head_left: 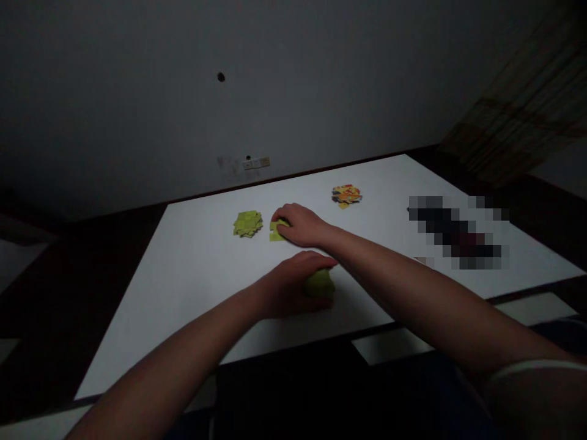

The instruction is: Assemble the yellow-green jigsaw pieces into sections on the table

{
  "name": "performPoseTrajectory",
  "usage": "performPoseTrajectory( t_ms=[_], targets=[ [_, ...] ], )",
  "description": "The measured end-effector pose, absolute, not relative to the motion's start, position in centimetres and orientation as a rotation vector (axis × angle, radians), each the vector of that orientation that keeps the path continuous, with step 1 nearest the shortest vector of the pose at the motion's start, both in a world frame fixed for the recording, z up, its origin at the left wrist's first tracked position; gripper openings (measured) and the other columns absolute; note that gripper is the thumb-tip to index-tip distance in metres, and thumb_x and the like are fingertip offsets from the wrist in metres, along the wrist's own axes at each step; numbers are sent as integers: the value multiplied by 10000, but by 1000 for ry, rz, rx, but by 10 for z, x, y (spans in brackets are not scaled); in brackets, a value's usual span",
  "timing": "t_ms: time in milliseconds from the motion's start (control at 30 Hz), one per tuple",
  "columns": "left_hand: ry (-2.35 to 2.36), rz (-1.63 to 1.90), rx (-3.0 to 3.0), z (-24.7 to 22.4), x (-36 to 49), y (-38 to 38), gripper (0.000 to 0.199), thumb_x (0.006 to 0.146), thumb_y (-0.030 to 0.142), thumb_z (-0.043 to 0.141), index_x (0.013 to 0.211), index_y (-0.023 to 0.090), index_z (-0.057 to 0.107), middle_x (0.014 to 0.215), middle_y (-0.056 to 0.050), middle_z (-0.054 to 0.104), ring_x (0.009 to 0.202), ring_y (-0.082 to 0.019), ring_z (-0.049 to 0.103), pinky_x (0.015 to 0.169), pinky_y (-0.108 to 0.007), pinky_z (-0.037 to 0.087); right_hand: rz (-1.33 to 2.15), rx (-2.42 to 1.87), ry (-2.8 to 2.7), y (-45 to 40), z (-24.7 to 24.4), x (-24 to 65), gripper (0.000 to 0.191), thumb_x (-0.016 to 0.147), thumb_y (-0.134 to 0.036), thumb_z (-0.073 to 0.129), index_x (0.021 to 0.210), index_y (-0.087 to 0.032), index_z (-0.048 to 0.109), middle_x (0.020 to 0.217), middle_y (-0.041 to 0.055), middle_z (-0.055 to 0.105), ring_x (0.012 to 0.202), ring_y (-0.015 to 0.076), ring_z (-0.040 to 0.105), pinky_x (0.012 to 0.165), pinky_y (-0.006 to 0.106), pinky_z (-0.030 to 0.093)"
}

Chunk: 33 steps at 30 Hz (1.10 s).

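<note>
1. The left hand (pixel 291 284) is curled around a green bundle (pixel 321 282) low over the near part of the white table (pixel 183 287), thumb above and fingers beneath; its exposed end points right, away from the palm.
2. The right hand (pixel 302 227) reaches across beyond it, fingers bent over a green jigsaw piece (pixel 277 235) on the tabletop; whether they pinch it, I cannot tell.
3. That piece's notched edge faces left, its near edge running roughly crosswise; its long axis is hidden.
4. Just left lies a green jigsaw pile (pixel 247 224); farther back, right, a multicoloured pile (pixel 347 195).
</note>
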State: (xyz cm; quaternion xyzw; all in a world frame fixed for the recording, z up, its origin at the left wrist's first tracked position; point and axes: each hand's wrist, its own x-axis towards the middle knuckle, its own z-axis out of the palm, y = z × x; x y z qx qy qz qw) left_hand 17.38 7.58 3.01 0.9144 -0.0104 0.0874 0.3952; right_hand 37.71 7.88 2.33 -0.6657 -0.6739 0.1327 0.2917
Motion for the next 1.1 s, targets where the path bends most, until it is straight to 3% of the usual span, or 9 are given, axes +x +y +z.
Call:
performPoseTrajectory(
  t_ms=[300,500,700,767,900,1100],
  targets=[
    [46,281,2309,28,175,80,722,884,301,1003,1556,272,741,1557,-118,830,1376,-345,821,1241,-492,658,346,-1774,-1824,82,19,379,296,1051,-216,734,1288,-237,911,1287,122,878,1215,326,750,1094,433,556],
    [173,347,2232,27,174,84,873,853,351,1039,1644,272,677,1521,-115,846,1351,-324,826,1222,-503,670,349,-1766,-1838,85,19,379,290,1034,-201,737,1257,-241,917,1273,124,880,1185,325,759,1068,432,555],
    [234,453,2242,26,175,86,885,868,257,986,1687,286,652,1714,-132,737,1569,-333,712,1349,-532,592,410,-1723,-1814,91,14,384,227,980,-176,775,1140,-246,918,1195,116,879,1147,326,765,1064,438,550],
    [284,444,2200,27,175,89,840,904,254,938,1693,290,650,1692,-134,748,1525,-325,741,1304,-528,624,477,-1672,-1764,92,12,386,251,989,-162,746,1172,-236,900,1196,98,873,1131,302,767,1062,426,557],
    [355,488,2123,26,174,108,630,1010,250,775,1633,272,686,1553,-135,799,1210,-273,837,1078,-482,715,521,-1596,-1441,92,10,393,329,1051,-153,625,1308,-218,820,1204,58,852,1046,248,756,1022,406,592],
    [299,645,2425,20,172,139,419,1009,150,699,1400,265,794,1429,-130,795,1375,-325,746,1280,-612,594,261,-1678,-1227,96,7,404,295,1040,-93,597,1210,-237,791,1318,111,828,1270,298,729,1211,479,560]
  ],
)
